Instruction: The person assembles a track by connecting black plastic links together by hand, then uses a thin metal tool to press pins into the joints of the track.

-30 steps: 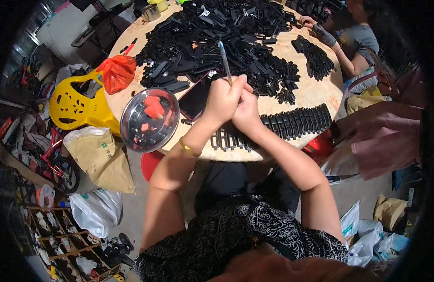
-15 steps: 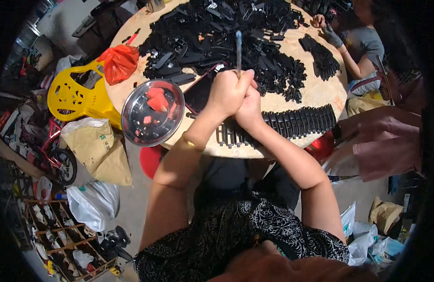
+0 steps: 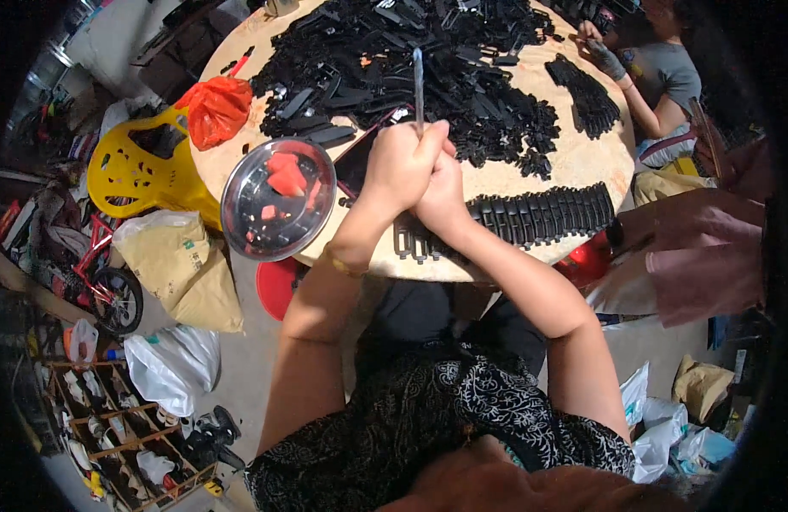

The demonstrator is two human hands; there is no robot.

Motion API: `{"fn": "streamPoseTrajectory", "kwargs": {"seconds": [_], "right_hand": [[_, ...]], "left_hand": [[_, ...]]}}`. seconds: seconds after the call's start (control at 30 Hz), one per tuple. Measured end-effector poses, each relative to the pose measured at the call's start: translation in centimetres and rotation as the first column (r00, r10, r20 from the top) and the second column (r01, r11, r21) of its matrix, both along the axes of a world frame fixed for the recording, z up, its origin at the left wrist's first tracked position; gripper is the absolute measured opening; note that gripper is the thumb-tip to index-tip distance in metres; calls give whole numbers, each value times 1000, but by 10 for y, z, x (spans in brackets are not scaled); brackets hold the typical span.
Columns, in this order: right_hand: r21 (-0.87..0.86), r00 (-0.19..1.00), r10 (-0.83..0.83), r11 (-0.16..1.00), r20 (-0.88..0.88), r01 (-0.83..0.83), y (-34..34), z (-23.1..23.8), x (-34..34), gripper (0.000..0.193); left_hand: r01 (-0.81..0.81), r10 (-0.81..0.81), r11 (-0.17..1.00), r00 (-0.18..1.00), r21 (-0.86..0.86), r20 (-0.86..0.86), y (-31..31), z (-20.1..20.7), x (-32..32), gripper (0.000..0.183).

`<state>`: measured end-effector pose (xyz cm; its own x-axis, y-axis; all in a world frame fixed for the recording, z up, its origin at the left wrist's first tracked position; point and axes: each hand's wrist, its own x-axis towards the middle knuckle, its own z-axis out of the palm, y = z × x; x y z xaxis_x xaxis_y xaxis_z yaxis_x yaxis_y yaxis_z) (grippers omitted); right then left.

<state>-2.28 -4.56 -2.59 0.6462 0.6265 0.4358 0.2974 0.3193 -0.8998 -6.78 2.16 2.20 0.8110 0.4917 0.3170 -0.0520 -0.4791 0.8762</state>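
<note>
My left hand (image 3: 397, 167) is closed round a slim, pale, see-through stick (image 3: 419, 85) with a bluish rounded tip, which points toward the far side of the table. Pressed against it, my right hand (image 3: 443, 194) is closed too; whatever its fingers hold is hidden. Just right of my hands, a curved row of black plastic pieces (image 3: 539, 215) lies side by side along the near table edge. Beyond my hands spreads a big heap of loose black plastic parts (image 3: 394, 68). A dark flat object (image 3: 353, 166) lies partly behind my left hand.
On the round table (image 3: 582, 166), a clear bowl (image 3: 232, 209) of red fruit chunks stands left, near a red plastic bag (image 3: 217, 115). A bundle of black pieces (image 3: 583, 98) lies right, near another person's hand (image 3: 592, 38). A yellow chair (image 3: 147, 162) touches the left side.
Both my hands have shifted slightly left and toward me, still together, with the stick between them. The other person's hands have moved a little.
</note>
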Motion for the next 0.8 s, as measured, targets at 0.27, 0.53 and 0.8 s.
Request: {"fn": "streamPoseTrajectory", "kwargs": {"seconds": [0.27,0.53,0.8], "right_hand": [[-46,1000,10,999,-6,-10,7,5,-9,30],[-3,1000,9,1000,-4,-9,16,-1,-9,25],[76,996,-86,993,5,85,19,9,-9,28]], "left_hand": [[20,-19,998,1000,-58,19,10,-7,-9,42],[-23,22,999,1000,-26,-11,15,-5,-10,40],[-1,1,1000,1000,-12,-13,20,-1,-1,40]]}}
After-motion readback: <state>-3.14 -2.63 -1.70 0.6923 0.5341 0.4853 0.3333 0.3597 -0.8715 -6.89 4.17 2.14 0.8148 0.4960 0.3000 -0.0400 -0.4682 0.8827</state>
